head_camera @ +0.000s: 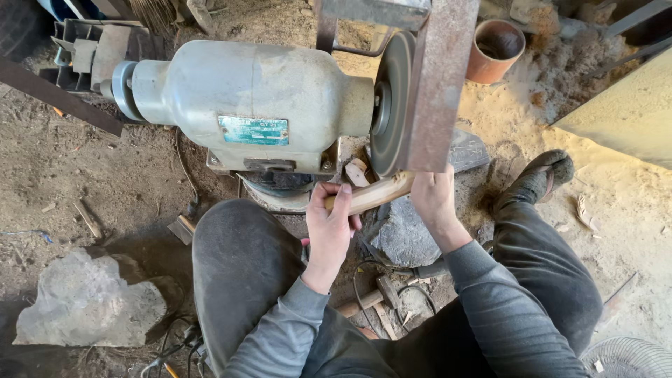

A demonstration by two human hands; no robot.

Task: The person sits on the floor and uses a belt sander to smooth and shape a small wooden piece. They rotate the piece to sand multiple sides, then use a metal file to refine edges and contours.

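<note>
So the person is crouched on the dirt floor (98, 175) right in front of a bench grinder (245, 98), knees up on both sides, and the step in hand looks like shaping a stick against the wheel. The wooden piece (371, 194) is pale, slightly curved, and sits crosswise just below the grinding disc (392, 105), with its far end up near the disc's lower edge. I can't tell for sure if wood and disc are actually touching, because a rusty metal bar (437, 84) stands in front of that spot.

Left hand (329, 224) is wrapped tight around the near end of the wood, fingers curled over the top. Right hand (432, 199) is closed around the other end, right under the rusty bar, so part of its grip is hidden but it's clearly holding on. That makes 2 hands on 1 stick.

Around it: a grey flat stone (402, 234) under the hands, a hammer (374, 297) lying between the legs near the bottom edge of the floor area, a bigger pale rock (84, 304) toward the bottom left corner, and a rust-coloured pot (495, 50) up at the top right.

My guess is the next bit calls for steady pressure and slow turning of the wood so it grinds evenly, keeping knuckles well clear of that disc. Right hand looks pretty near it, which is the sketchy part.
</note>
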